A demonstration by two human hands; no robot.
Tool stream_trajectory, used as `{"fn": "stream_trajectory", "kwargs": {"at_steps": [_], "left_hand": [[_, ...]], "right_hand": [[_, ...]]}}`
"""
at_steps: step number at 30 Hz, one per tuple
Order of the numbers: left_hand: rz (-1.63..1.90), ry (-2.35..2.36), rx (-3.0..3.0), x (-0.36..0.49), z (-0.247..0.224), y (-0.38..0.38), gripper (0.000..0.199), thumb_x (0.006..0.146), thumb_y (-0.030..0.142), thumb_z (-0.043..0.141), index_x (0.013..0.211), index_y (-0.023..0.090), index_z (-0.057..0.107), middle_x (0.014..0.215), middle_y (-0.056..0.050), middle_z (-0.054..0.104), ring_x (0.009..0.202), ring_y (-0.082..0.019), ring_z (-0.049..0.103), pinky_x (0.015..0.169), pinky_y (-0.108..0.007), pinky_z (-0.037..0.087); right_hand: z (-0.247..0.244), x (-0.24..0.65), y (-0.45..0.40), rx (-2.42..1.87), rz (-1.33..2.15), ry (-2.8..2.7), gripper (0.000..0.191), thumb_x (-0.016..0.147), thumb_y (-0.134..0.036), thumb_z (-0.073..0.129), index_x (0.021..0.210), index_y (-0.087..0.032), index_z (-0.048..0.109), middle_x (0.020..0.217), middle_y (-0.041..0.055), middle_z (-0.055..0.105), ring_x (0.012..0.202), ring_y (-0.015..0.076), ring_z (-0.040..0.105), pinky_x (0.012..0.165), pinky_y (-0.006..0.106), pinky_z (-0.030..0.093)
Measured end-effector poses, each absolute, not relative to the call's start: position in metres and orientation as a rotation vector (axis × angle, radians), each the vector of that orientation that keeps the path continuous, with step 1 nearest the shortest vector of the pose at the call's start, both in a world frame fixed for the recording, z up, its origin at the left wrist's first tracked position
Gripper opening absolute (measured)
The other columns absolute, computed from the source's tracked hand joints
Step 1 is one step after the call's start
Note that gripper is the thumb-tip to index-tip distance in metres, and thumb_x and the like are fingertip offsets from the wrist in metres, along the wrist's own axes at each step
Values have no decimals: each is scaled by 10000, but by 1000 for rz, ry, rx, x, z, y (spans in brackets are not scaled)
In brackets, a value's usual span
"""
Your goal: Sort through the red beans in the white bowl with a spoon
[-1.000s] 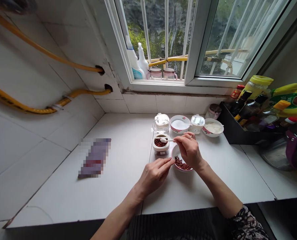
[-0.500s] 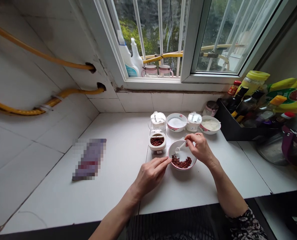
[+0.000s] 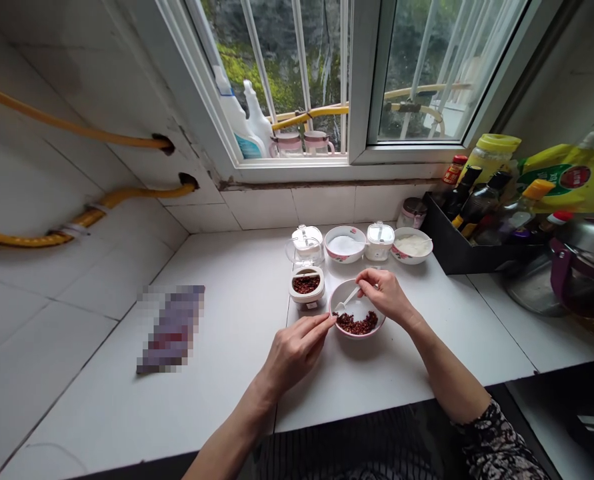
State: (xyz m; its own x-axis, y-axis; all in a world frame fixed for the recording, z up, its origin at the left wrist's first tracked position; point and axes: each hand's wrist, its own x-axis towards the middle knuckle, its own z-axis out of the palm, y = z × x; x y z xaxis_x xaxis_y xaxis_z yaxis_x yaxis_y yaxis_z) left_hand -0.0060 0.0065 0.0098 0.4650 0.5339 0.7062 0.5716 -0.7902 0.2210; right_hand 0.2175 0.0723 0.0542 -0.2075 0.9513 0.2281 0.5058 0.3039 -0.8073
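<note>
One spoon (image 3: pixel 348 299) (white) between right fingers (image 3: pixel 371 276).

Grains (image 3: pixel 357 325) in near bowl (image 3: pixel 361 308); jar (image 3: pixel 309 298) left; two bowls (image 3: pixel 345 259) behind; crate (image 3: pixel 449 248) right.

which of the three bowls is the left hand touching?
The front bowl, with dark red bits: the left hand meets its rim. The back-left bowl and back-right bowl are untouched.

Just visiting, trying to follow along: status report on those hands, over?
Right hand gripping white spoon, tip inside bowl. Left hand at bowl's rim. Dark red bits along bowl's near side. Open jar close by, not blocking.
</note>
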Motion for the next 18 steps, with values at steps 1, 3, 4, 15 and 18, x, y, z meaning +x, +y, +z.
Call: {"fn": "stream_trajectory", "kwargs": {"at_steps": [1, 3, 4, 15, 18], "left_hand": [[-1246, -1002, -2652, -6, 10, 6, 384, 954, 82, 491, 1298, 211, 602, 1085, -93, 731, 929, -179, 719, 772, -269, 604], [-1239, -1004, -2656, -6, 10, 6, 394, 955, 86, 490, 1310, 216, 598, 1089, -95, 730, 933, -181, 718, 778, -272, 604], [-1239, -1004, -2657, -6, 10, 6, 393, 955, 86, 491, 1310, 216, 598, 1088, -94, 730, 931, -181, 718, 776, -272, 604], [-1257, -994, -2639, -6, 10, 6, 380, 946, 71, 491, 1279, 205, 613, 1074, -86, 733, 934, -173, 719, 780, -264, 609], [-1257, -1001, -2642, -6, 9, 6, 385, 948, 74, 485, 1286, 208, 610, 1078, -90, 733, 934, -175, 722, 777, -262, 611]], "right_hand": [[55, 218, 73, -1292, 841, -1785, 125, 829, -201, 527, 783, -201, 643, 613, 9, 708, 626, 170, 669, 683, 294, 492], [56, 220, 74, -1270, 946, -1690, 117, 808, -224, 536, 779, -196, 646, 605, 6, 701, 616, 165, 680, 632, 270, 499], [56, 220, 74, -1261, 980, -1652, 111, 794, -229, 544, 773, -193, 646, 596, 4, 696, 611, 163, 681, 625, 266, 504], [56, 223, 80, -1275, 1052, -1490, 124, 744, -270, 568, 736, -180, 653, 547, 13, 676, 547, 152, 639, 594, 268, 504], [57, 224, 78, -1297, 959, -1568, 126, 778, -252, 543, 755, -187, 649, 589, 17, 691, 591, 169, 674, 607, 272, 504]]}}
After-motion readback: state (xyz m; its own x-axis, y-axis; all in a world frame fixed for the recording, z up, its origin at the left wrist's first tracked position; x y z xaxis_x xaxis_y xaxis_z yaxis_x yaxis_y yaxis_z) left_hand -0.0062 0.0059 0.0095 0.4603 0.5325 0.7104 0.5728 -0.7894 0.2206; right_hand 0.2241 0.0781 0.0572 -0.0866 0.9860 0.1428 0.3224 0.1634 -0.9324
